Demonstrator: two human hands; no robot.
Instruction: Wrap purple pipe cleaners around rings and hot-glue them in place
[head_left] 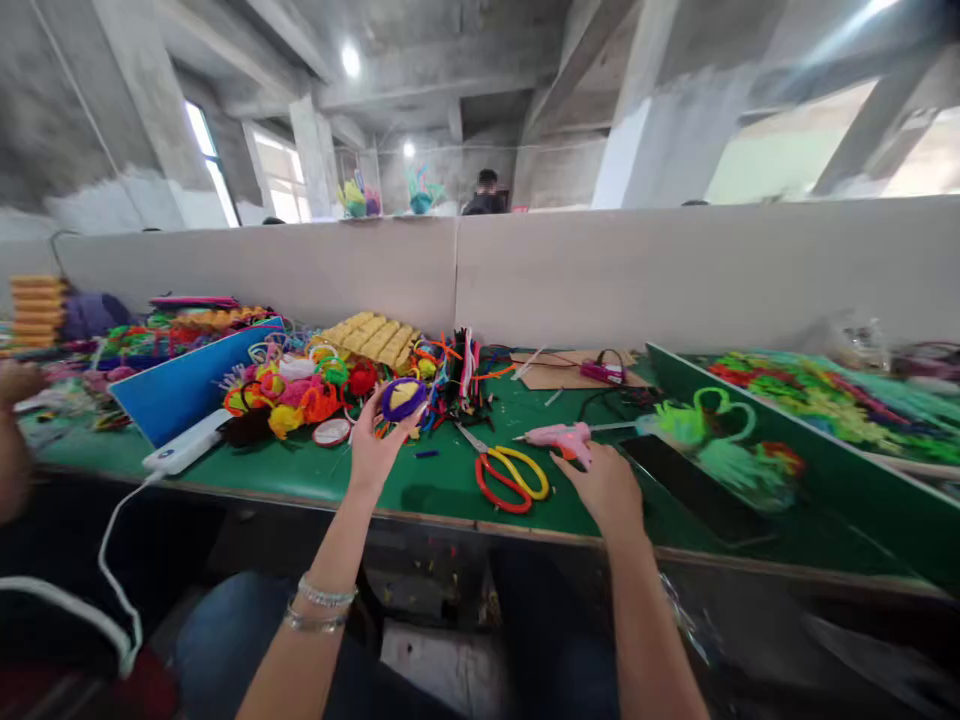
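My left hand (pixel 377 437) is raised over the green table (pixel 420 485) and pinches a small ring of purple pipe cleaner with a yellow centre (pixel 403 398). My right hand (pixel 600 480) reaches onto the table beside a pink glue gun (pixel 559 437); its fingertips touch the gun's handle, and the fingers curl loosely. Red and yellow scissors (pixel 510 475) lie between my two hands.
A heap of coloured pipe-cleaner pieces (pixel 300 390) and yellow blocks (pixel 371 337) lies behind my left hand. A blue board (pixel 187 385) leans at left beside a white power strip (pixel 184 442). A green divider (pixel 787 470) and green fuzzy pieces (pixel 712 425) stand at right. Another person's hand (pixel 15 385) shows at far left.
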